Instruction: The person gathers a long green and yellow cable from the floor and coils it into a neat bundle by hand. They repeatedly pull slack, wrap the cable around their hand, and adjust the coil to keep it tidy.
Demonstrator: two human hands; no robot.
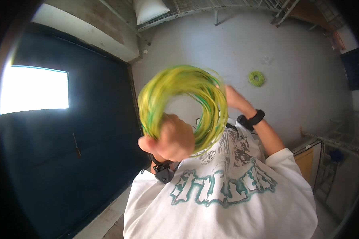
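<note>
A thick coil of yellow-green wire (212,104) is raised in front of my chest, its upper strands smeared by motion. My left hand (173,137) is closed around the lower left of the ring, and it is blurred too. At the coil's right edge is my right hand (234,98). It looks closed on the strands, though its fingertips are hidden behind them. Each wrist wears a black strap, and a small black camera (163,174) is on the left one.
A second, smaller green coil of wire (256,78) lies on the grey floor (243,44) ahead to the right. Metal mesh racks (203,10) line the far side, with a white sack (149,10) at their left. A dark blue door (99,131) with a bright window stands left. Metal frames (335,143) stand right.
</note>
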